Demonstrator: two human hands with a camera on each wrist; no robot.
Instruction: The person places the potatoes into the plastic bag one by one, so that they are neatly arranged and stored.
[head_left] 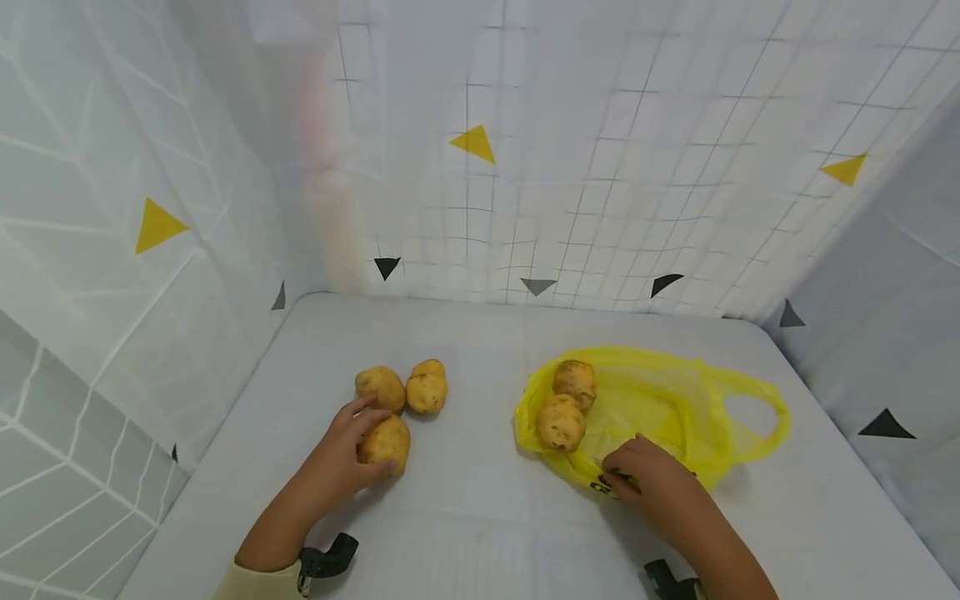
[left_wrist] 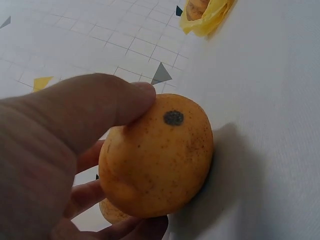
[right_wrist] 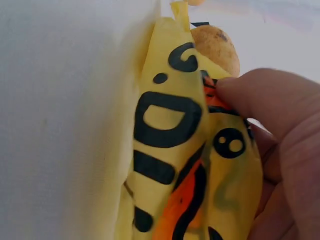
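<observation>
My left hand [head_left: 347, 448] grips a potato [head_left: 386, 443] with the thumb on one side and fingers round the other. In the left wrist view this potato [left_wrist: 157, 160] shows a dark spot near its top. Just behind it on the table are two more potatoes, a rounder one [head_left: 380, 387] and a knobbly one [head_left: 427, 388]. At the right, a yellow plastic bag [head_left: 645, 400] lies flat, its handle pointing right. Two potatoes [head_left: 561, 422] lie at its left end. My right hand [head_left: 656, 479] pinches the bag's near edge, where dark and orange print [right_wrist: 187, 205] shows.
The white table [head_left: 480, 517] ends at a gridded white curtain [head_left: 555, 167] at the back, with sheets on both sides. Yellow and dark triangles are stuck on these. A dark wrist mount [head_left: 328, 557] sits on each forearm.
</observation>
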